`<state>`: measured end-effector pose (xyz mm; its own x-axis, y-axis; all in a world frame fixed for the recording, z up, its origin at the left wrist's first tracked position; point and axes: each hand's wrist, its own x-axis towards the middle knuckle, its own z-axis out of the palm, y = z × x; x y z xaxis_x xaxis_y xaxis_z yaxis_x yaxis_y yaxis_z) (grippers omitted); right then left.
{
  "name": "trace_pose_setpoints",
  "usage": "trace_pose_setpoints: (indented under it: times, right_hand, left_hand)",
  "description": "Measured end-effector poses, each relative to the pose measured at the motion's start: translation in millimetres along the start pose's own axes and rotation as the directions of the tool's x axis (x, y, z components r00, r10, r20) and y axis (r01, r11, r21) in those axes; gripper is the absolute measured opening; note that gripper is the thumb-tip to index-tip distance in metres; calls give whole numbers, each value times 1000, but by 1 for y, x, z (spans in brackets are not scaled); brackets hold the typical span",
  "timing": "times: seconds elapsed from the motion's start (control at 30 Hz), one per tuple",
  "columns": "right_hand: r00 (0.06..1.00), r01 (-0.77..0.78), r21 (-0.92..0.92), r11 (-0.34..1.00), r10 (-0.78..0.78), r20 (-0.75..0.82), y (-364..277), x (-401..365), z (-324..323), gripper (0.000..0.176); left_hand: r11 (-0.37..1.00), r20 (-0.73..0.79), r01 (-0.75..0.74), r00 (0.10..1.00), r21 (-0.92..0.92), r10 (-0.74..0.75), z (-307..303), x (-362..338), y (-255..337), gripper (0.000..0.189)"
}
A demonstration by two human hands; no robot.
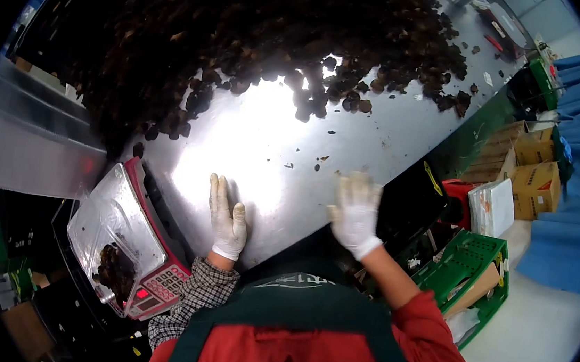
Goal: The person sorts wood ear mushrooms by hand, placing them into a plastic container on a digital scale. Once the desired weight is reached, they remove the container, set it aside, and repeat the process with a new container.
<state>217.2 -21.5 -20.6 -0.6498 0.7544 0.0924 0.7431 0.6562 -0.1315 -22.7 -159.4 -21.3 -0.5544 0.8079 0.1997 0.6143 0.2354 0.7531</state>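
My left hand (227, 222), in a white glove, rests at the near side of the shiny metal table (262, 178) with its fingers stretched out and nothing in it. To its right, my right hand (356, 214), gloved too and slightly blurred, is over the table's near edge; its fingers are apart and hold nothing. Beyond both hands spreads a large heap of dark brown, rounded pieces that look like wood ear mushrooms (277, 26). A few small dark crumbs (321, 159) lie between the heap and my hands.
Left of my left hand stands a red digital scale (167, 282), with a clear plastic bag of dark pieces (116, 272) on its metal pan. At the right are a green crate (455, 267), cardboard boxes (535, 189) and a blue curtain (576, 215). A black crate (410, 199) adjoins the table edge.
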Motion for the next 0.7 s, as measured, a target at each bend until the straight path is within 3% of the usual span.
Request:
trace_pose_setpoints:
  times: [0.03,0.07,0.13,0.17,0.2,0.23,0.27,0.3,0.4,0.43,0.47,0.5,0.53,0.6,0.67,0.7]
  right_hand:
    - [996,-87,-71,994,88,5,19,-8,-4,68]
    - [997,-78,-83,993,75,-36,17,-8,-17,65]
    - [998,53,105,993,-48,-50,-22,5,-23,63]
    - [982,178,174,969,-162,-101,-45,16,-9,59]
    - [977,206,365,908,-170,-126,-75,31,13,57]
    - [962,271,395,878,-238,-133,-105,47,27,56]
    - [936,353,219,910,-343,-84,-131,63,29,59]
    - [916,401,234,886,-394,-78,-142,76,41,64]
    - [980,151,515,844,-197,37,-100,95,40,69]
    - [997,80,274,959,-71,-43,-68,84,53,73]
    - [989,30,120,992,-13,-145,-26,68,43,74]
    - [985,-168,-1,986,168,-45,16,49,29,73]
    - [967,-254,-162,954,250,-46,54,29,7,72]
    - [851,-519,-261,814,463,-249,108,-5,-1,70]
    - [859,-509,-137,850,492,-141,75,11,-36,66]
    - [937,-331,-105,938,313,-158,46,26,-30,69]
  left_hand:
    - [1000,3,0,1000,14,0,1,2,-3,70]
    - [999,-13,14,1000,35,-14,1,4,-6,71]
    - [996,-42,40,998,76,-37,4,8,-11,72]
    - [991,-65,75,996,114,-68,7,9,-16,72]
    - [993,-80,50,996,106,-41,9,10,-16,72]
    - [994,-94,26,995,102,-17,9,8,-16,72]
    - [995,-108,4,994,99,6,10,7,-16,72]
    - [998,-116,25,993,64,-18,9,7,-20,72]
    - [999,-107,10,994,48,-4,8,6,-19,73]
    - [998,-87,18,996,66,-12,6,7,-14,73]
    - [997,-71,15,997,82,-9,8,8,-13,73]
    - [995,-57,16,998,97,-10,9,8,-14,73]
    - [993,-47,19,999,113,-14,9,8,-15,74]
    - [993,-38,17,999,120,-13,12,9,-19,76]
    - [990,-19,14,1000,137,-12,12,9,-19,77]
    - [992,-22,12,1000,129,-9,11,10,-16,77]
